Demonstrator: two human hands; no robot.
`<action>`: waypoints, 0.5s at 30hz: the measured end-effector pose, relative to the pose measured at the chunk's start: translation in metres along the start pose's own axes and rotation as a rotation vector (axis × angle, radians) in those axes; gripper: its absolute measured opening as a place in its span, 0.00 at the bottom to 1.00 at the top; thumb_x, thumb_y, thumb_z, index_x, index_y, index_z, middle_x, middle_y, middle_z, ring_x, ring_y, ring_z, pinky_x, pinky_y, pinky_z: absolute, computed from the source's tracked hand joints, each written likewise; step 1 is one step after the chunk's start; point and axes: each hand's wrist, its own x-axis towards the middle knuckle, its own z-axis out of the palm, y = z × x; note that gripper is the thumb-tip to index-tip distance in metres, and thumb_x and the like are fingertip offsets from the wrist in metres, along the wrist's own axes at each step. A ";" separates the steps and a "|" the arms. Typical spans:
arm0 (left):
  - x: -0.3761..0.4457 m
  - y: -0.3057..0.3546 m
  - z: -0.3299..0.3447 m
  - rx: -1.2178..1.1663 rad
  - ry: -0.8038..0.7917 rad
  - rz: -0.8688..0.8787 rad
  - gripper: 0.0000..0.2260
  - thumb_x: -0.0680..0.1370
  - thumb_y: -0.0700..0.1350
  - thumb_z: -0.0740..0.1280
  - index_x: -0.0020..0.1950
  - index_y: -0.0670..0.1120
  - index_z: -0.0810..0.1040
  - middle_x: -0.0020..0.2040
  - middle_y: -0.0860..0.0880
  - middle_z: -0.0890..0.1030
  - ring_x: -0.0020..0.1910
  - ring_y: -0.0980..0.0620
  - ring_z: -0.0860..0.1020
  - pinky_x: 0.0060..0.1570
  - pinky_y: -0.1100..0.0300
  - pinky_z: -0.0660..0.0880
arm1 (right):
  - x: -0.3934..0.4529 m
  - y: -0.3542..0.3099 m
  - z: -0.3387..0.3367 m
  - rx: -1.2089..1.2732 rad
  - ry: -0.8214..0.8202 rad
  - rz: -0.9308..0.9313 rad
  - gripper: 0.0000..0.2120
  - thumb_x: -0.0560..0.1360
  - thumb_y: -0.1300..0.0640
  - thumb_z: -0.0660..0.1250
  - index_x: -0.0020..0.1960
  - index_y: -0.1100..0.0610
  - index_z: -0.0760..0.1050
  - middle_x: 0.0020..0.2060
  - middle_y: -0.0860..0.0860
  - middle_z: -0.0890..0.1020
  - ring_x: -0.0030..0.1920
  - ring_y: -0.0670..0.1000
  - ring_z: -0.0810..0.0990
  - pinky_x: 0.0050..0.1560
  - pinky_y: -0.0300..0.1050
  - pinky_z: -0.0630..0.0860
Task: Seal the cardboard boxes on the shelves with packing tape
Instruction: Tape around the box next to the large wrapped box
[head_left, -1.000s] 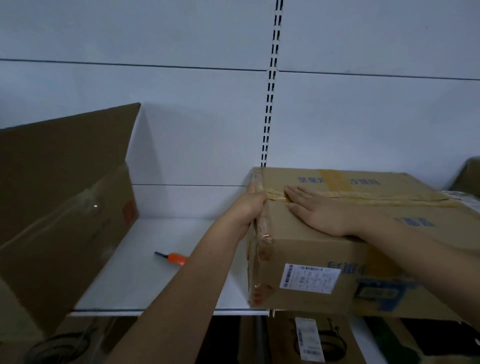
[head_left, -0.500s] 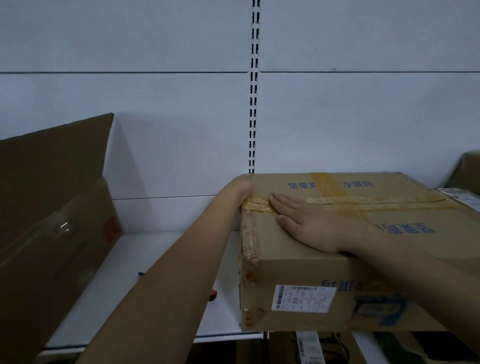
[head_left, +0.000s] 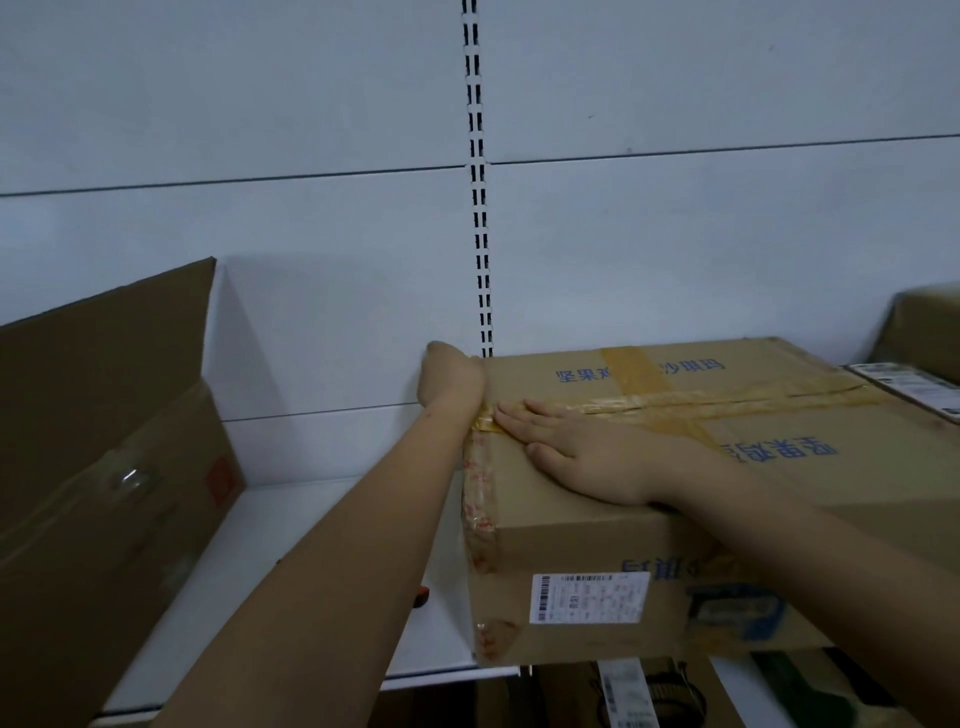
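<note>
My right hand lies flat, fingers straight, on the taped brown cardboard box on the white shelf. My left hand reaches behind its far left corner; its fingers are hidden. The box looks stiff and fairly heavy: I would grip the corners, not the glossy yellowish tape.

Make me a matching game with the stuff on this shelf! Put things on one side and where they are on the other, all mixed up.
Things:
1. right hand
2. left hand
3. white label
4. open box

Places:
A. on the front side of the taped box
B. far left on the shelf
C. flat on the taped box top
D. at the taped box's left end

Pairs: 1-C, 2-D, 3-A, 4-B
</note>
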 end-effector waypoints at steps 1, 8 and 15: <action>0.001 -0.003 -0.001 0.000 0.027 0.035 0.13 0.81 0.45 0.63 0.62 0.39 0.74 0.61 0.43 0.78 0.59 0.42 0.78 0.47 0.56 0.71 | -0.001 -0.001 0.000 -0.001 -0.007 -0.007 0.24 0.85 0.49 0.42 0.81 0.48 0.42 0.79 0.42 0.45 0.78 0.43 0.42 0.72 0.35 0.40; 0.010 -0.016 -0.007 -0.069 -0.149 0.224 0.10 0.82 0.39 0.59 0.47 0.47 0.79 0.46 0.47 0.78 0.48 0.49 0.75 0.46 0.61 0.68 | -0.004 -0.004 -0.002 -0.002 -0.028 -0.019 0.24 0.85 0.49 0.43 0.80 0.47 0.43 0.79 0.43 0.45 0.78 0.42 0.42 0.70 0.33 0.39; 0.024 -0.015 -0.020 0.083 -0.394 0.339 0.17 0.82 0.35 0.55 0.64 0.40 0.80 0.61 0.43 0.80 0.56 0.48 0.77 0.50 0.63 0.70 | -0.002 -0.001 -0.001 0.004 -0.017 -0.026 0.24 0.86 0.49 0.43 0.80 0.46 0.43 0.79 0.41 0.45 0.78 0.41 0.42 0.70 0.33 0.39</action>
